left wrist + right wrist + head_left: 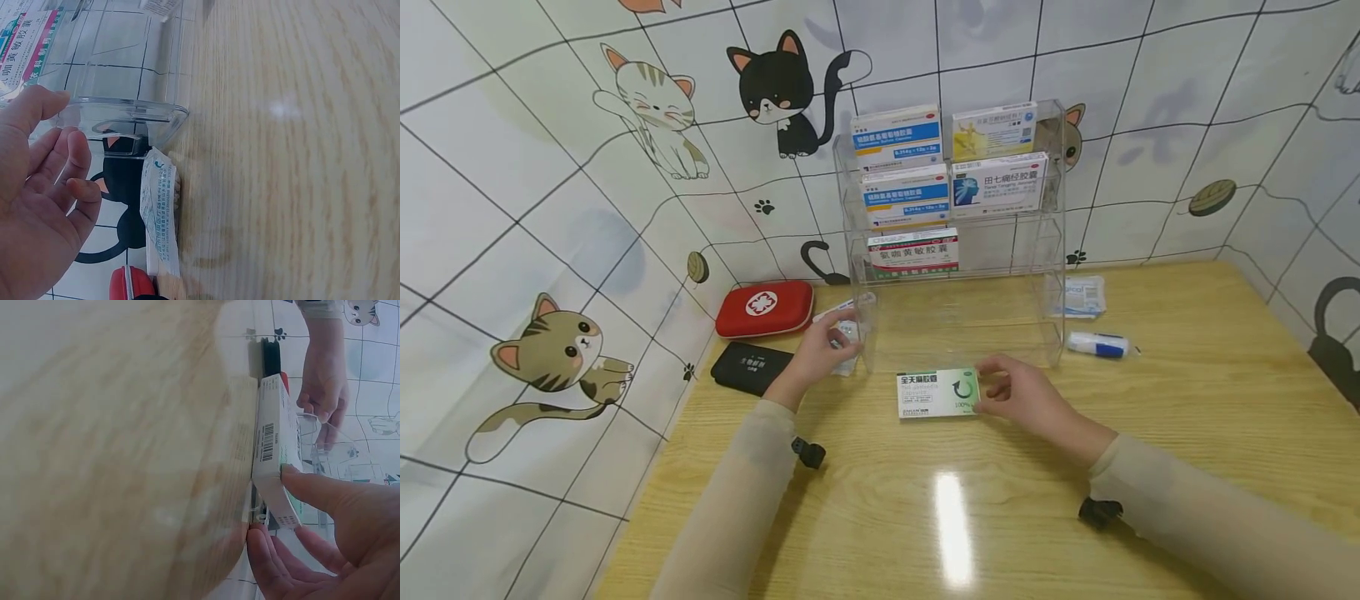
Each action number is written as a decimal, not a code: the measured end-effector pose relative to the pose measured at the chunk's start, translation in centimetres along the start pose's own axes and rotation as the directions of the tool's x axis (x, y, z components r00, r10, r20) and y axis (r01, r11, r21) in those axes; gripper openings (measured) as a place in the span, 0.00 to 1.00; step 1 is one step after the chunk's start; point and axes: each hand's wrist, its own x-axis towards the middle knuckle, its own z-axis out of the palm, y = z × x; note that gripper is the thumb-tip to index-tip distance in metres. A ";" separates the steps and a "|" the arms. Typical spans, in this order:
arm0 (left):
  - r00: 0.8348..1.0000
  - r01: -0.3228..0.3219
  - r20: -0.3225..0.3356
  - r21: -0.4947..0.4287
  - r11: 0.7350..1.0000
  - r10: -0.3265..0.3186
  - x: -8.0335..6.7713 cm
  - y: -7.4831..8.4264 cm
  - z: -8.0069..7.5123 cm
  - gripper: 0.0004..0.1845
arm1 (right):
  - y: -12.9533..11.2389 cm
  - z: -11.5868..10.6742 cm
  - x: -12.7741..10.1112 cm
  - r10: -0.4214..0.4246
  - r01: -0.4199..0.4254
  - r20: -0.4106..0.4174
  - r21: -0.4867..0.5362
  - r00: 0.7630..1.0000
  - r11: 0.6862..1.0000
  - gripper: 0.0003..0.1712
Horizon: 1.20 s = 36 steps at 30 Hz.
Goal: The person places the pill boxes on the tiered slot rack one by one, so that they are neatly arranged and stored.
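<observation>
— Where's the box [938, 392]?
— Flat on the table [1187, 433], before the rack [958, 242] — right hand [1026, 398] pinching its end.
— Left hand [822, 350]?
— Fingers relaxed, touching the rack's corner.

The table [1187, 433] under my hands was glossy, pale wood grain; the rack [1052, 250] clear hard plastic; the green-and-white box [936, 393] smooth printed cardboard.

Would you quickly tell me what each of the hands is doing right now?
Left hand: open, fingers relaxed against the clear rack's left edge, holding nothing.
Right hand: fingers grip the green-and-white box lying on the table.
</observation>
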 end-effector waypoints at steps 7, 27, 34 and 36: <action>1.000 -0.003 -0.005 0.008 1.000 0.003 -0.1 0.1 0.2 0.30 | 0.0 0.0 -0.5 0.008 -0.004 -0.055 0.070 0.998 0.998 0.25; 1.000 -0.014 0.009 -0.009 1.000 0.014 0.0 0.2 0.3 0.30 | -2.6 -5.9 -0.7 -0.167 0.171 -0.263 -0.011 0.950 0.985 0.13; 1.000 0.012 0.000 0.006 1.000 -0.012 -0.1 0.0 0.0 0.30 | -5.1 -11.4 1.3 -0.318 0.312 -0.424 -0.085 0.848 0.946 0.15; 1.000 0.004 0.003 0.000 1.000 -0.004 -0.2 0.1 0.1 0.31 | -5.7 -12.9 1.9 -0.343 0.337 -0.463 -0.100 0.817 0.936 0.16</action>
